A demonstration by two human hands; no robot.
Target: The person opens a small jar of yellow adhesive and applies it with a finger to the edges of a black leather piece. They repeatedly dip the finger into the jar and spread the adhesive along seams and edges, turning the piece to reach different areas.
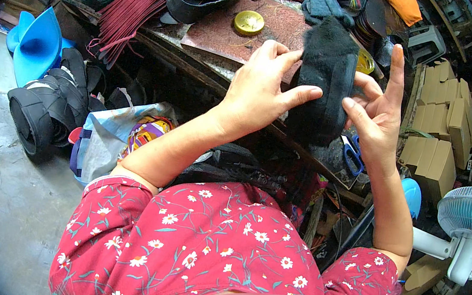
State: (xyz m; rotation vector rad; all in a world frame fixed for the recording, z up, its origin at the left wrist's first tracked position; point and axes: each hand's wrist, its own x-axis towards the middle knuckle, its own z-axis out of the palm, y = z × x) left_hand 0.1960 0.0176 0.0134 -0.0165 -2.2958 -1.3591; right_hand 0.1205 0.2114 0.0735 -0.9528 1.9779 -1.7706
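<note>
A black piece of fabric [323, 81], fuzzy on its upper part and with a smoother band along its right edge, is held up between my two hands over the edge of the worktable. My left hand [262, 87] grips its left side, the thumb lying across the front and the other fingers partly hidden behind. On the opposite edge, my right hand [376, 110] pinches the piece between thumb and bent fingers, while one finger points straight up. Blue-handled scissors [353, 156] lie just below my right hand.
A yellow round lid [248, 22] rests on a reddish board [210, 37]. Bundles of red strips [135, 7] hang over the table's left end. Black rolled material [47, 104] lies on the floor at left. Cardboard boxes [430, 152] and a white fan [468, 225] stand at right.
</note>
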